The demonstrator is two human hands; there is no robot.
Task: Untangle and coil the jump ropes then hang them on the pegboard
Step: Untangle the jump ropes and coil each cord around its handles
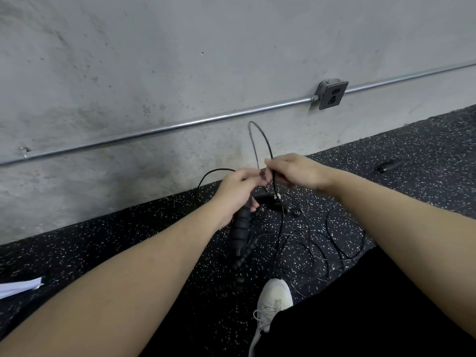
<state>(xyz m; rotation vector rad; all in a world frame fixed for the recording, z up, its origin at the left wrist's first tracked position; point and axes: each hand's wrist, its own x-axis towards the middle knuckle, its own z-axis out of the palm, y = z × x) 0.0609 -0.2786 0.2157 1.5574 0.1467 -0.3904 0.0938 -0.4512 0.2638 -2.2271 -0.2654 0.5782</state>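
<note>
Shoe (274,295): white, laced, nearest us on the speckled floor (103,243).
Paper (20,286): a white sheet at the left edge, lying on the floor.
Loose cable (319,243): thin black loops spread on the floor to the right of the handles, overlapping one another.
Handles (240,231): two ribbed black grips hanging below our left hand; a third handle (389,165) lies well apart by the wall.
Left hand (235,191): we curl the fingers round the top of a handle, thumb side pinching cable.
Right hand (296,171): fingers pinch the cable just beside the left; a raised loop (260,140) stands above both.
Step in hand: we judge untangling, coiling barely begun.
Next move: we need to feed the loop free without tightening the snarl.
Wall (180,60): concrete, with conduit (180,124) and outlet (332,95); no pegboard in view.
</note>
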